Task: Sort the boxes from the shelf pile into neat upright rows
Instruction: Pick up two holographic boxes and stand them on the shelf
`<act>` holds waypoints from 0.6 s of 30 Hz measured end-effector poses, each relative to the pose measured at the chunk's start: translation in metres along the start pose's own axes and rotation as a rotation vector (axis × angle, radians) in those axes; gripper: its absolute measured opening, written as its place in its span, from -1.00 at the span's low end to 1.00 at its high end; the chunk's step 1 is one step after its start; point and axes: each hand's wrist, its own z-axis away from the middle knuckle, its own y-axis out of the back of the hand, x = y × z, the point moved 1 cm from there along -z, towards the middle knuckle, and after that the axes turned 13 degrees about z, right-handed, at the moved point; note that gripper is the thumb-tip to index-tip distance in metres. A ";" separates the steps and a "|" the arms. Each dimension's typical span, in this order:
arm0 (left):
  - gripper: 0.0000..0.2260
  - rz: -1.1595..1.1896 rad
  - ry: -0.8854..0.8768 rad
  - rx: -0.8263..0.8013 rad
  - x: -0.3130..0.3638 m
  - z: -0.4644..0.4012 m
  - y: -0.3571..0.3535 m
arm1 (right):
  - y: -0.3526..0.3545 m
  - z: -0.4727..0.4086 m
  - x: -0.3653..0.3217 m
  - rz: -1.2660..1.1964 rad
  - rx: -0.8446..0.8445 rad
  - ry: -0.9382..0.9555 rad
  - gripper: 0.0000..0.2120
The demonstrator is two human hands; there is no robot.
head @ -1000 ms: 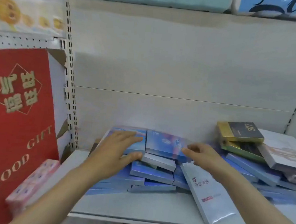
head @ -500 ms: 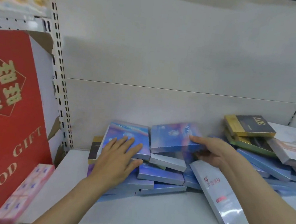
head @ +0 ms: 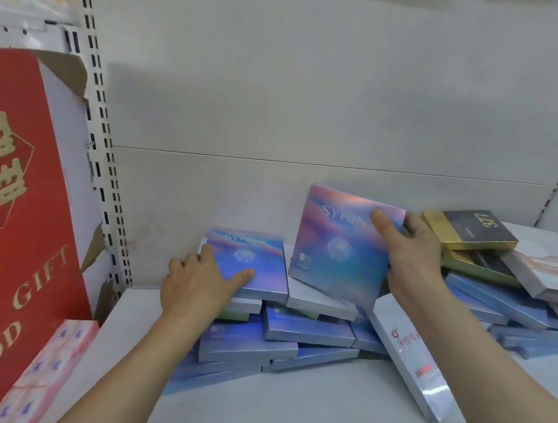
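Right hand (head: 410, 256) grips a tilted blue box (head: 339, 248) by its right edge, raised above the pile (head: 292, 333) on the shelf (head: 284, 411); left hand (head: 198, 282) rests flat, fingers straight, on another box (head: 255, 257)

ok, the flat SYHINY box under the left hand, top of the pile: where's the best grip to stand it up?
Take the flat SYHINY box by its long side edges, thumb on one and fingers on the other, coming from the front. It lies face up on the pile, so its broad face gives no pinch, and its front edge overhangs the boxes below. The left hand only rests on it.
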 end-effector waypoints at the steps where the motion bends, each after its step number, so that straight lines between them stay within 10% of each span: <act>1: -0.18 0.011 0.004 0.004 -0.001 -0.002 0.002 | -0.001 0.001 0.006 0.034 -0.022 0.011 -0.79; 6: -0.17 0.103 0.036 -0.033 -0.003 -0.005 0.007 | 0.012 0.004 0.046 0.239 -0.314 -0.068 -0.53; 14: -0.09 0.033 0.092 -0.125 0.000 -0.015 0.030 | 0.015 0.008 0.048 0.128 -0.173 -0.079 -0.62; 18: -0.38 -0.046 0.008 -0.114 0.011 -0.006 0.042 | 0.013 0.008 0.049 0.079 -0.168 -0.075 -0.62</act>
